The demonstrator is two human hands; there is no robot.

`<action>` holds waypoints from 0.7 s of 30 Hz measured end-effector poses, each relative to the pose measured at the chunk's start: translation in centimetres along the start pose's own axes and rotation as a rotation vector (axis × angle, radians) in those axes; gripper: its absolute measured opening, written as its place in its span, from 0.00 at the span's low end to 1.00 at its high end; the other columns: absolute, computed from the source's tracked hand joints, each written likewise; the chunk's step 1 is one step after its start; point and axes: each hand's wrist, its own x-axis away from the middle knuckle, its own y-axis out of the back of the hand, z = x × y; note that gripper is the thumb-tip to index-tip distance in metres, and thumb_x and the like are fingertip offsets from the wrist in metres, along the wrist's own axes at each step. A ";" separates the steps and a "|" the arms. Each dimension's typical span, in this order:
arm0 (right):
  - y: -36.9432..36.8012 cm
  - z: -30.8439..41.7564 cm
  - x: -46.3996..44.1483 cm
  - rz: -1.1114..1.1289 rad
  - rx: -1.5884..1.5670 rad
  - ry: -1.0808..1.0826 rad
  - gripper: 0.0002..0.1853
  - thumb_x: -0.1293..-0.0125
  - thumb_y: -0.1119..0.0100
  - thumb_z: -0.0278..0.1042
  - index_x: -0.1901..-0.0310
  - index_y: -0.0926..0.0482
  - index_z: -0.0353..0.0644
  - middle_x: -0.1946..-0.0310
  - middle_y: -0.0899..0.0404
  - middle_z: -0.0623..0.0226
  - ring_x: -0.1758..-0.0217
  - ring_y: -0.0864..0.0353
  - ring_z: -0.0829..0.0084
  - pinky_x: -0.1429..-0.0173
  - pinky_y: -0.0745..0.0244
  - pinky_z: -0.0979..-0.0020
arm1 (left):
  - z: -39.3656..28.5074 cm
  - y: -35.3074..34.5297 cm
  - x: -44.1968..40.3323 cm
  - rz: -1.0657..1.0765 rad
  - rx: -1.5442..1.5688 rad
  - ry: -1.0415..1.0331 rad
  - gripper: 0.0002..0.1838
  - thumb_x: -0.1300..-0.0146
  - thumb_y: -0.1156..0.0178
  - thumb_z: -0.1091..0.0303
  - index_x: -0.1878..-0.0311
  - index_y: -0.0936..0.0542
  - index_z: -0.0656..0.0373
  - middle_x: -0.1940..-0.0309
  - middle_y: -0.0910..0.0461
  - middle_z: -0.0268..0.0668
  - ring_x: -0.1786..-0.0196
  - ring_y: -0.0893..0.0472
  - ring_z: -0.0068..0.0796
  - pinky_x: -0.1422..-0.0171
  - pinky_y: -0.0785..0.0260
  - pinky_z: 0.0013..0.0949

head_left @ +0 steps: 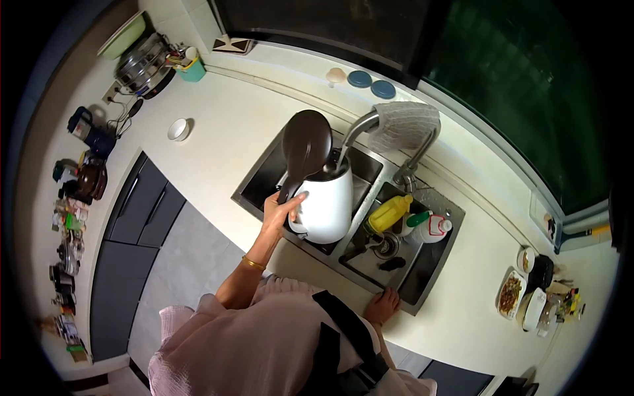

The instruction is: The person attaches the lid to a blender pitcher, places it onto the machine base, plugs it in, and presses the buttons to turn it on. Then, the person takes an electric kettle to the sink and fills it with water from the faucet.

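Note:
A white electric kettle (323, 211) is held over the left basin of the double sink (422, 290). Its dark brown lid (306, 142) stands raised on the side toward my left hand (282, 210), which is closed around the handle. The spout of the metal faucet (362, 125) reaches into the kettle's open top, and a stream seems to run down there. Inside the kettle, the level is hidden. My right hand (383, 305) lies on the front rim of the sink, fingers stretched out, holding nothing.
A grey cloth (403, 125) drapes over the faucet. In the right basin stand a yellow bottle (389, 214) and a white bottle (432, 229) with a red-edged label. A small white bowl (178, 129) sits on the left counter; food dishes (512, 294) stand at right.

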 end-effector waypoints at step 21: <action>-0.1 0.0 -0.2 -0.018 -0.042 0.029 0.14 0.45 0.56 0.32 0.57 0.29 0.38 0.54 0.30 0.62 0.45 0.37 0.63 0.37 0.53 0.56 | -3.2 -0.6 0.8 0.056 0.117 -0.053 0.29 0.41 0.54 0.44 0.79 0.28 0.64 0.94 0.36 0.32 0.90 0.38 0.19 0.82 0.46 0.20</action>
